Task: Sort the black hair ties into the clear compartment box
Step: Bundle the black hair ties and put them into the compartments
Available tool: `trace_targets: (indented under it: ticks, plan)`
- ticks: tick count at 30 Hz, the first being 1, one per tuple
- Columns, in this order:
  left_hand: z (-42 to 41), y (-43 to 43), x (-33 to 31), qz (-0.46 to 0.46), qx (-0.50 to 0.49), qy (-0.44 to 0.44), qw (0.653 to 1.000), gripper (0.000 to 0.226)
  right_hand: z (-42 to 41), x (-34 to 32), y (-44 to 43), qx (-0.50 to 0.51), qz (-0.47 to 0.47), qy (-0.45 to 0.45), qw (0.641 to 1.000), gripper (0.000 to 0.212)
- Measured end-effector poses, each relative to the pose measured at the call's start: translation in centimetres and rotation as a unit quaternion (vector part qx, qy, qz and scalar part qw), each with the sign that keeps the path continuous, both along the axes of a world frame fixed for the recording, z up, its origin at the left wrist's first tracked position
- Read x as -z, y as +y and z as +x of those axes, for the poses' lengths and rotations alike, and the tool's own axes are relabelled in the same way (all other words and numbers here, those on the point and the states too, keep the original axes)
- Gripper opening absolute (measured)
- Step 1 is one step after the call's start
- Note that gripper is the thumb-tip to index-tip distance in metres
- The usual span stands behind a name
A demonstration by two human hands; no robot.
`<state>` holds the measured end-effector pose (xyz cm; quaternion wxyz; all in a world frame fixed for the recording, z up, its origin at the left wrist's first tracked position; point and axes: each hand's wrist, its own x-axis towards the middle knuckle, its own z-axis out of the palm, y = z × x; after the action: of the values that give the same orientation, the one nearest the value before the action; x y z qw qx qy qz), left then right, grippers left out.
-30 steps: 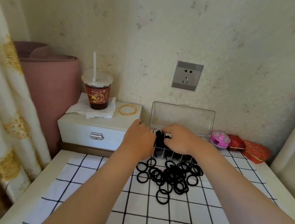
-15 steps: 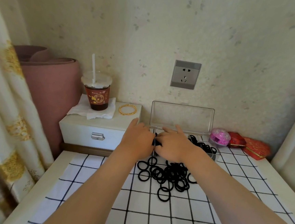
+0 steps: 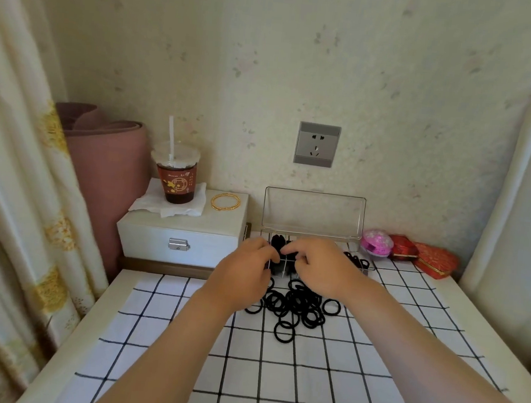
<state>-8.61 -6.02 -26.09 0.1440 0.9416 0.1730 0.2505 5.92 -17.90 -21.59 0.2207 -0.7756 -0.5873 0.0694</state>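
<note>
Many black loop ties point(image 3: 299, 301); left hand point(image 3: 245, 272), right hand point(image 3: 320, 268) maybe pinching some.

A pale speckled wall point(image 3: 302, 60) is set with a grey socket point(image 3: 317, 144). A cream, gold-patched curtain point(image 3: 12, 179) is hung at the left, and a pink rolled mat point(image 3: 106, 168) is stood in the corner. The white table point(image 3: 61, 360) is covered by a black-checked cloth point(image 3: 274, 379) and lit softly.
</note>
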Motion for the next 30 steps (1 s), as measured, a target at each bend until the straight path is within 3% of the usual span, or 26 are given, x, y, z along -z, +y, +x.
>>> trace_targets:
  ticks: [7,12,18,23,26,30]
  plan:
    - [-1.4,-3.0,1.6,-0.103,0.026,0.165,0.981,0.058,-1.1,3.1,-3.1,-0.013,-0.099,-0.108,0.989,0.046]
    - [-1.8,-5.2,1.3,-0.128,0.067,0.273,0.951,0.068,-1.0,4.5,-5.1,-0.018,-0.158,-0.070,0.985,0.046]
    - [-0.8,-5.1,0.7,-0.167,0.072,0.247,0.952,0.031,-0.7,5.3,-6.2,-0.001,-0.089,-0.045,0.995,0.035]
    - [0.2,-4.7,0.4,-0.113,0.021,0.208,0.971,0.036,0.1,4.8,-5.5,0.028,-0.063,-0.038,0.997,0.047]
    - [0.9,-4.9,0.5,-0.085,0.023,0.152,0.984,0.038,0.9,4.4,-4.7,0.025,-0.070,-0.062,0.995,0.033]
    - [1.9,-5.3,0.2,-0.188,0.031,0.108,0.976,0.052,1.3,4.1,-4.2,0.059,0.004,0.102,0.993,0.019]
